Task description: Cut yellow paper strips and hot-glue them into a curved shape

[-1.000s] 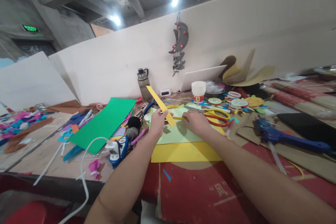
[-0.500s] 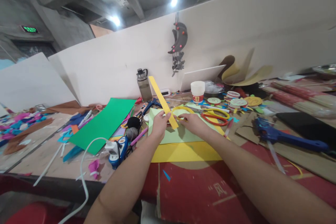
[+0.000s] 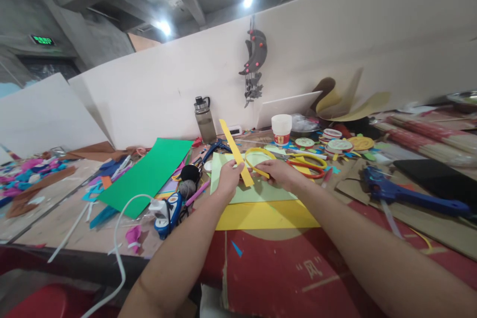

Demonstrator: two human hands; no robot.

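My left hand [image 3: 228, 179] is closed on a flat yellow paper strip [image 3: 234, 148], which tilts up and to the left. Pinched in my right hand [image 3: 282, 174] is a thin yellow band [image 3: 249, 159] bent into a loop; its far side curves toward the strip. Both hands are above a pale green sheet [image 3: 242, 195], which lies over a yellow sheet [image 3: 261, 216]. Just beyond my right hand rest scissors with yellow handles [image 3: 316, 160] and a pair with orange-red handles [image 3: 316, 176]. My right fingertips are partly hidden.
At left lie a green sheet [image 3: 149, 174] and a blue-and-white power socket [image 3: 167, 213] with a white cable [image 3: 118, 253]. A water bottle [image 3: 204, 121] and white cup [image 3: 281, 129] stand behind. To the right are a blue glue gun [image 3: 413, 196] and bundled sticks [image 3: 428, 136].
My right hand has drawn slightly right and back with the yellow loop, exposing more of it. The strip in my left hand has dipped a little, its upper end moving right.
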